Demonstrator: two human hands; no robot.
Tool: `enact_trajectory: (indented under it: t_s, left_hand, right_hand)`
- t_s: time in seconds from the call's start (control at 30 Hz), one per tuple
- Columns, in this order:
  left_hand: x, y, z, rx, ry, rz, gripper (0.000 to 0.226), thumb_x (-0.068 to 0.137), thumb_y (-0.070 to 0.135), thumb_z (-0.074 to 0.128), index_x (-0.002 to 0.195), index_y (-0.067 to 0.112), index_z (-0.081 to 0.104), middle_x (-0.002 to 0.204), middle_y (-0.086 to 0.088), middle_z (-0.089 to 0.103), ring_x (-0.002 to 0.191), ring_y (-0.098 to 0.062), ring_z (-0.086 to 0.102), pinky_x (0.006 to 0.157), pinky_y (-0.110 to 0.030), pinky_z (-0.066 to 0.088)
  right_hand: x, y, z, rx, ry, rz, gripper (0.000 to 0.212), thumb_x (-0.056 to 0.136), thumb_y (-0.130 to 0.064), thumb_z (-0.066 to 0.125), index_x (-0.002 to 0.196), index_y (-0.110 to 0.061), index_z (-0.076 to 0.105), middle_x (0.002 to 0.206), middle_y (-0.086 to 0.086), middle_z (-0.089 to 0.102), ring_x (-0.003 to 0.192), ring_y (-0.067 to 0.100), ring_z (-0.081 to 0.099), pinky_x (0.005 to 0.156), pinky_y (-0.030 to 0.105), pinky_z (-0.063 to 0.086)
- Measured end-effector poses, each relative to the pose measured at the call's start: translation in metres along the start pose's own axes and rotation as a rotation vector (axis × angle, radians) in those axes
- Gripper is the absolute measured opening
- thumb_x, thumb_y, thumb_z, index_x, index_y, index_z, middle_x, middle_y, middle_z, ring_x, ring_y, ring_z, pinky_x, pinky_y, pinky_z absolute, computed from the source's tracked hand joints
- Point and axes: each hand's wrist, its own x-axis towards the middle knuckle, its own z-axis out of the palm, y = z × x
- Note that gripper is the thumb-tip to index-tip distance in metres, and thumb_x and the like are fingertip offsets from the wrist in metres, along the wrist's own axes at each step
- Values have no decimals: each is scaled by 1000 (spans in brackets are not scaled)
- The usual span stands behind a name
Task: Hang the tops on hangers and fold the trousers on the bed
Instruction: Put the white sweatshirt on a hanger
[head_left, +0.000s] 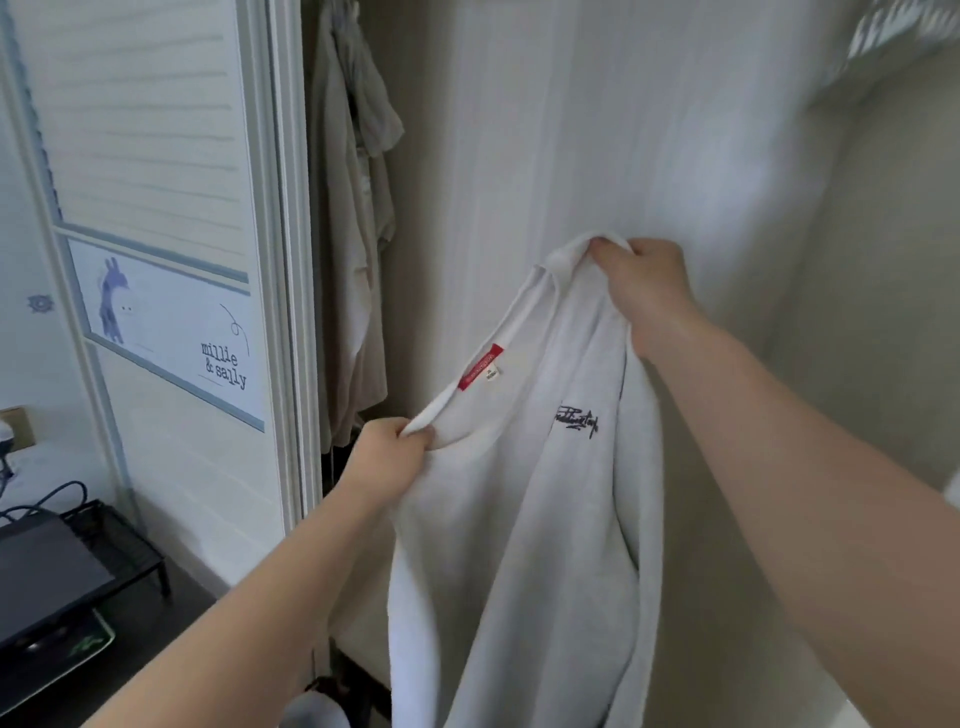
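White sweatshirt (519, 545) held in mid-air, body draping straight down. Neckline stretched taut on a diagonal, low left to high right. Red label (481, 366) inside collar, dark script embroidery (576, 418) on chest.

Single head-worn wide-angle view here, looking forward and slightly down, facing a pale wall (597, 130). It's in near: the white top (519, 519) fills centre frame, and a louvred door (145, 130) bends along the left edge.

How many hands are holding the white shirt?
2. The left hand pinches the white shirt at the lower end of its neckline; the right hand grips the upper end, held higher.
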Motion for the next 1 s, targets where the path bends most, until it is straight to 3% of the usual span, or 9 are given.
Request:
enact_trajectory:
  t_s: [0.13, 0.27, 0.37, 0.5, 0.6, 0.7, 0.83, 0.9, 1.0]
  left_hand:
    - [27, 54, -14, -217, 100, 57, 37, 100, 34, 53, 88, 2, 66, 79, -8, 65, 72, -24, 59, 68, -35, 47]
    - [46, 134, -19, -337, 129, 269, 44, 97, 39, 48, 95, -2, 65, 81, -6, 64, 73, -21, 58, 67, -36, 45]
    - [59, 192, -21, -319, 112, 408, 40, 85, 44, 48, 82, 6, 61, 76, -6, 54, 71, -17, 47, 65, -35, 37]
    - [83, 260, -23, -242, 144, 526, 40, 95, 29, 50, 85, -8, 61, 73, -5, 52, 68, -17, 45, 63, -31, 37]
    - [105, 300, -28, -187, 148, 591, 34, 101, 27, 51, 73, 7, 55, 69, -4, 47, 66, -20, 42, 62, -31, 34]
    - [124, 332, -23, -50, 134, 680, 38, 102, 26, 52, 68, 11, 50, 64, -3, 47, 63, -22, 42, 60, -33, 32]
    - [149, 363, -11, 12, 119, 739, 39, 102, 29, 54, 69, 9, 53, 63, -8, 50, 70, -29, 48, 65, -34, 34]
    - [163, 376, -8, -10, 110, 760, 42, 102, 28, 54, 65, 10, 50, 59, -6, 47, 68, -29, 47, 63, -34, 33]
    - [179, 393, -10, -25, 107, 783, 41, 102, 30, 53, 71, 4, 56, 60, -6, 49, 67, -29, 49, 59, -34, 32]
  right_hand:
    - [33, -19, -12, -52, 107, -28, 43, 89, -21, 64, 57, -22, 36, 58, -1, 31, 58, 16, 30, 51, 32, 19]
    - [59, -45, -17, -141, 166, -31, 35, 88, -12, 53, 57, -18, 39, 58, 0, 41, 56, 19, 38, 55, 30, 29]
    - [76, -58, -20, -247, 133, -25, 26, 88, -7, 48, 64, -15, 47, 67, 2, 50, 69, 26, 50, 65, 29, 38]
    - [100, -87, -29, -395, 97, -39, 19, 94, -6, 46, 95, -4, 65, 91, 9, 61, 90, 32, 61, 73, 28, 44]
    - [117, -113, -37, -445, 105, -101, 26, 94, -4, 42, 108, 2, 63, 97, 11, 62, 82, 27, 54, 70, 29, 46]
    - [128, -137, -41, -474, 151, -300, 25, 88, -5, 46, 108, -8, 62, 107, 11, 63, 90, 27, 57, 79, 36, 52]
    - [149, -163, -48, -1141, 444, -700, 27, 86, -16, 52, 112, -14, 59, 116, 8, 57, 111, 33, 50, 85, 39, 36]
    - [164, -173, -55, -1376, 527, -694, 31, 86, -20, 52, 116, -15, 55, 120, 10, 53, 114, 33, 46, 86, 40, 33]
    - [184, -186, -72, -1505, 576, -500, 38, 84, -23, 56, 121, -19, 48, 125, 11, 48, 119, 32, 42, 93, 42, 32]
